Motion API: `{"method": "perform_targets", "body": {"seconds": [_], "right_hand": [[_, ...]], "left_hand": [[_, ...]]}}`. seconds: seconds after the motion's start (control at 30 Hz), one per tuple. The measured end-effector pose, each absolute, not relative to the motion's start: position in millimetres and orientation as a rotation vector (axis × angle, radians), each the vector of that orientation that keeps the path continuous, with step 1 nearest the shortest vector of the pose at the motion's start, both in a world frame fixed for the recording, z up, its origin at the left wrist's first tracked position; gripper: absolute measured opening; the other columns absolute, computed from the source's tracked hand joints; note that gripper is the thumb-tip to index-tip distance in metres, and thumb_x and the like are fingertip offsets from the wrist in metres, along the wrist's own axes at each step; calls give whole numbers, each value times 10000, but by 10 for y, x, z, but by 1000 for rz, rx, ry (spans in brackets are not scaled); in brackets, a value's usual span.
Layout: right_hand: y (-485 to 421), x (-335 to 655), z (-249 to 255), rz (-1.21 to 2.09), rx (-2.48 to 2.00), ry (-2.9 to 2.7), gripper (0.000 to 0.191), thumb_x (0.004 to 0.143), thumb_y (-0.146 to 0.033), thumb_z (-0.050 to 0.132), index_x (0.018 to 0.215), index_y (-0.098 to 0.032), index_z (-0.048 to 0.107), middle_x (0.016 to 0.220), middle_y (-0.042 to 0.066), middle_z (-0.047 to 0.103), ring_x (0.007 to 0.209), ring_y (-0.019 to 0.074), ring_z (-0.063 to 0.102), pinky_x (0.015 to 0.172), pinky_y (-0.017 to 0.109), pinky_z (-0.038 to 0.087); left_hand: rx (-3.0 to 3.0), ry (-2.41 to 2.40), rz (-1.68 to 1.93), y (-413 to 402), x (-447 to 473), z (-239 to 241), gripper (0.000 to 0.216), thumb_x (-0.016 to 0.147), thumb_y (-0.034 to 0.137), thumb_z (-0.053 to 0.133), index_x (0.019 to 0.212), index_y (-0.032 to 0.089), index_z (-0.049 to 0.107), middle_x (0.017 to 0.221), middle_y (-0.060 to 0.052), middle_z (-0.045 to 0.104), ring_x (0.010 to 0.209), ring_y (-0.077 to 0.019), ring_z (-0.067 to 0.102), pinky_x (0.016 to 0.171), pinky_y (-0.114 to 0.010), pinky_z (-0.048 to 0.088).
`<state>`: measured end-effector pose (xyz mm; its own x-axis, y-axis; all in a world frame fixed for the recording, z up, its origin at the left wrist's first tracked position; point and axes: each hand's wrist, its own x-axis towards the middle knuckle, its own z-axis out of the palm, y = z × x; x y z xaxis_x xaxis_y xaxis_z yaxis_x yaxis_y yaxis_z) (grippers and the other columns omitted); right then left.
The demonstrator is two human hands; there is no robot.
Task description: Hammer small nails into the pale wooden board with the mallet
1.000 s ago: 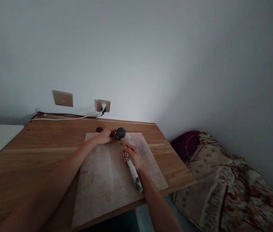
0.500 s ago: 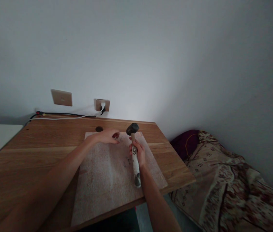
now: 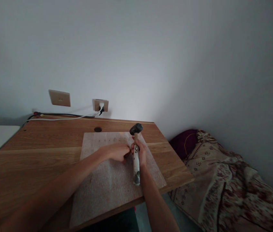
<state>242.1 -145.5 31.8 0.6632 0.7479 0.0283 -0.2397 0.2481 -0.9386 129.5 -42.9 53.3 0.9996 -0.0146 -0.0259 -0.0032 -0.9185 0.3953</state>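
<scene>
My right hand (image 3: 140,152) is wrapped round the handle of a hammer (image 3: 136,167), which has a dark head (image 3: 136,129) and a worn, whitish handle. The hammer is held with its head pointing away from me, over the right part of a pale wooden board (image 3: 102,193). Close beside it, my left hand (image 3: 120,152) is low over the board with its fingers curled together; what they hold, if anything, is hidden. A row of small nails (image 3: 105,140) runs along the board's far edge. The loose nails seen earlier are covered by my left hand.
The board lies on a wooden desk (image 3: 42,158) against a white wall (image 3: 136,64). A cable hole (image 3: 98,129) and cables (image 3: 61,119) are at the back, under a socket with a plug (image 3: 100,105). Patterned bedding (image 3: 223,180) lies to the right.
My left hand has moved from the board's far edge towards me and to the right, and its fingers have curled in. The hammer has shifted slightly right in my right hand.
</scene>
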Motion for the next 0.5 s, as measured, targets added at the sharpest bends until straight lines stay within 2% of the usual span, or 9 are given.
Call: {"method": "perform_targets", "body": {"seconds": [0.07,0.2,0.33,0.5], "right_hand": [[-1456,2422,319,725,-1146,-557,449,713,-472,725,1014,-139,717,531,-55,584,382,81,454,374,203,314],[-1445,2430,298,783,-1180,-579,450,705,-489,726,994,-144,724,537,-45,598,376,86,483,364,201,309],[-1429,2391,277,885,-1169,-610,454,698,-492,730,994,-148,727,530,-50,596,349,79,466,343,200,297],[-1438,2322,271,1001,-1203,-702,459,708,-475,733,1026,-145,730,533,-48,603,351,85,481,341,199,295]], "left_hand": [[2734,23,-25,-304,1264,565,88,685,125,632,707,180,698,697,-50,680,603,-194,577,585,-311,426],[2701,179,126,95,1099,670,281,725,104,584,971,174,702,824,-29,715,720,-178,626,644,-263,431],[2641,369,224,446,879,737,190,768,131,531,861,182,688,803,-15,708,740,-163,626,686,-244,433],[2559,403,196,567,804,680,167,729,150,526,795,181,677,761,-7,702,741,-169,637,693,-244,445]]}}
